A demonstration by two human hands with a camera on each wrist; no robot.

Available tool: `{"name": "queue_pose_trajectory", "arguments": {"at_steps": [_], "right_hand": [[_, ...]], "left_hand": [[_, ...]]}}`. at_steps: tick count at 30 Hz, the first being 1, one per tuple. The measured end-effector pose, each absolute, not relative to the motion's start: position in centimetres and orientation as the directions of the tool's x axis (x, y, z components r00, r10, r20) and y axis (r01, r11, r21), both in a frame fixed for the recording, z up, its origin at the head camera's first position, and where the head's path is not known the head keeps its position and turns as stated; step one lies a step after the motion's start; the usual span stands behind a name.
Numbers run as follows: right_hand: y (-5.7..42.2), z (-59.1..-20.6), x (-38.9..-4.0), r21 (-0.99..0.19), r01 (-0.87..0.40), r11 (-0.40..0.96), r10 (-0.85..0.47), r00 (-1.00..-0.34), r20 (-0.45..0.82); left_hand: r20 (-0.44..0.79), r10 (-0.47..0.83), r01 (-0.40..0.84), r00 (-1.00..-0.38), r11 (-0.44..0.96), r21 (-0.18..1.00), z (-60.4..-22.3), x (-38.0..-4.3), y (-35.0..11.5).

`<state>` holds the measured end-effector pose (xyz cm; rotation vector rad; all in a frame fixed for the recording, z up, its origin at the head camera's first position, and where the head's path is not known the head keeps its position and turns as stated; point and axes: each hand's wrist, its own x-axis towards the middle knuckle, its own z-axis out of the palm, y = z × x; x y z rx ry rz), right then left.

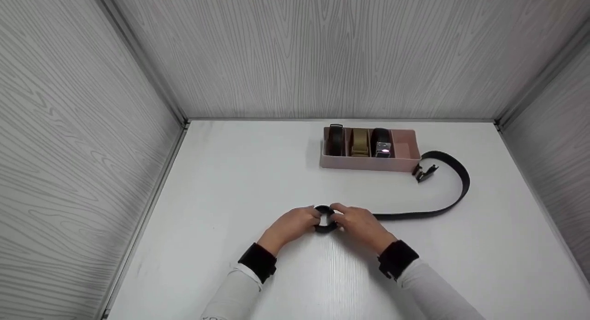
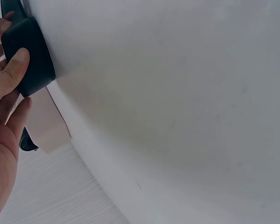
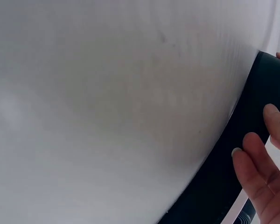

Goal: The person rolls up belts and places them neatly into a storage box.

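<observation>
A black belt stands on its edge on the white table, its near end wound into a small round coil. My left hand grips the coil from the left, the thumb pressed on its outer side in the left wrist view, where the belt looks smooth and wide. On the right side of the coil, my right hand pinches the strap between thumb and fingers. From there the belt runs off to the right and curves back to its metal buckle, beside the pink box.
A pink divided box stands at the back. It holds a dark rolled belt, a tan rolled belt and a black one with a shiny buckle; its right compartment shows bare. Wood-grain walls enclose the table.
</observation>
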<state>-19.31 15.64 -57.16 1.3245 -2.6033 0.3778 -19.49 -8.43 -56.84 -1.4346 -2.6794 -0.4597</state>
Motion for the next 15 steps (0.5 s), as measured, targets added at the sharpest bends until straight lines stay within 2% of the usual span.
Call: {"name": "queue_pose_trajectory", "arguments": {"at_steps": [5,8,15], "right_hand": [[15.4,-57.5,-19.4,-0.157,-0.828,0.538,-0.778,-0.559,0.286],[15.4,-57.5,-19.5,-0.148,-0.832,0.535,-0.782,-0.554,0.287],[15.2,-57.7,-19.2,-0.208,-0.797,0.567,-0.748,-0.604,0.275]], "left_hand": [[0.196,0.809,0.829,-0.554,0.514,0.219,-56.7,-19.3,-8.5],[0.171,0.796,0.811,-0.58,0.547,0.206,-56.5,-19.1,-8.3],[0.266,0.771,0.807,-0.579,0.588,0.05,-56.9,-18.7,-6.9]]}}
